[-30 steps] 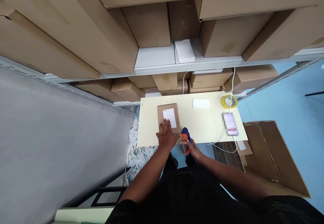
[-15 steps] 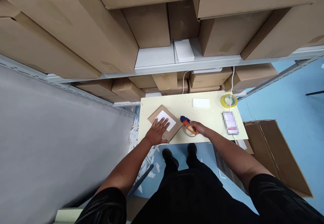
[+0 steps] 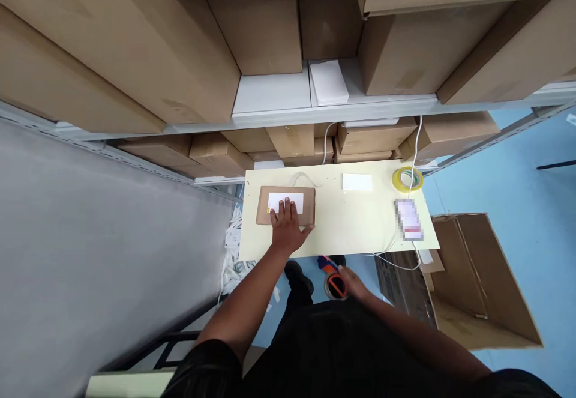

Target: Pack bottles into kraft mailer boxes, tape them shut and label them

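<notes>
reaching forward from your left side, your left arm brings the left hand (image 3: 287, 230) onto the flat brown parcel (image 3: 308, 206), which lies on the left part of the cream table (image 3: 346, 224). the palm is down, the fingers are straight and a little parted over the white label (image 3: 278, 197), and the thumb points out to the right, near the parcel's corner. your right arm is bent, and the right hand (image 3: 353, 281) is low before your body, just off the table's front edge, closed around the orange and blue tape dispenser (image 3: 331, 268); some of its fingers are hidden from view.

about the containers, again from the left: large brown boxes (image 3: 112, 38) fill the upper shelf, with smaller boxes (image 3: 219, 153) beneath; their contents are hidden. at the middle lies a white block (image 3: 330, 83). farthest right, beside and lower than the table, is a big open carton (image 3: 495, 266), showing its inner walls. at its left is a labelled brown piece (image 3: 435, 261); whether inside or in front, i cannot tell.
</notes>
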### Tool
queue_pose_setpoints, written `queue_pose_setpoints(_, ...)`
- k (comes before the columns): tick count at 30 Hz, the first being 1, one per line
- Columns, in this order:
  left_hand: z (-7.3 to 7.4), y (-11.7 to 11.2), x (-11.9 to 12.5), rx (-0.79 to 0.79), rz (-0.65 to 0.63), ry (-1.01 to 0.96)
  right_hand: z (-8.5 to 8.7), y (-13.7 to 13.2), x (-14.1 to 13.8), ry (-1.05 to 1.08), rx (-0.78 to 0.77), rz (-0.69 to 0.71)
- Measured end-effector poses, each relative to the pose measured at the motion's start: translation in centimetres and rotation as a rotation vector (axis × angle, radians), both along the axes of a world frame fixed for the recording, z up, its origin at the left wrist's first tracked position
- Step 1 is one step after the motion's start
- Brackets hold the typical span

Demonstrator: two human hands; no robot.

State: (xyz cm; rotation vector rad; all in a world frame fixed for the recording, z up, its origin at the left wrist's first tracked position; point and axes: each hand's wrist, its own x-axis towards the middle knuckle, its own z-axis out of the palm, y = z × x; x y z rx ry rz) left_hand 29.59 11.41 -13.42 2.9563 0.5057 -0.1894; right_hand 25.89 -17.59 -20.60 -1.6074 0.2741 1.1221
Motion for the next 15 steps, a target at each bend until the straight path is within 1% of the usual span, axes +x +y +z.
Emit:
queue_pose_setpoints(2, 0.4, 1.0, -0.4, -0.020, -0.089, 0.009, 0.6, -0.2, 1.6, -0.022, -0.013, -0.050)
queue_pose_setpoints(3, 0.7, 1.8, -0.7, -0.027, -0.122, 0.021, 1.0, -0.3, 2.5, -0.003, 0.001, -0.048)
queue_pose_setpoints(5, 1.6, 3.7, -1.1, -0.039, -0.187, 0.060, 2.1, -0.4, 3.9, 0.084, 0.049, 0.003)
queue_pose_setpoints(7, 2.3, 5.9, -1.2, -0.033, -0.257, 0.095, 3.3, -0.5, 4.6, 0.192, 0.111, 0.063)
queue_pose_setpoints(8, 2.7, 6.9, -1.0, -0.023, -0.278, 0.110, 3.9, -0.4, 4.9, 0.234, 0.153, 0.066)
queue_pose_setpoints(10, 3.0, 8.8, -0.7, -0.005, -0.289, 0.145, 4.8, -0.2, 5.9, 0.265, 0.239, 0.002)
queue_pose_setpoints(12, 2.9, 9.9, -0.5, -0.011, -0.283, 0.170, 5.5, 0.4, 7.6, 0.222, 0.297, -0.115)
queue_pose_setpoints(14, 2.6, 10.1, -0.7, -0.023, -0.277, 0.155, 5.8, 1.4, 9.7, 0.121, 0.285, -0.203)
queue_pose_setpoints(15, 2.4, 9.7, -0.9, -0.022, -0.263, 0.136, 5.7, 2.1, 10.7, 0.062, 0.252, -0.218)
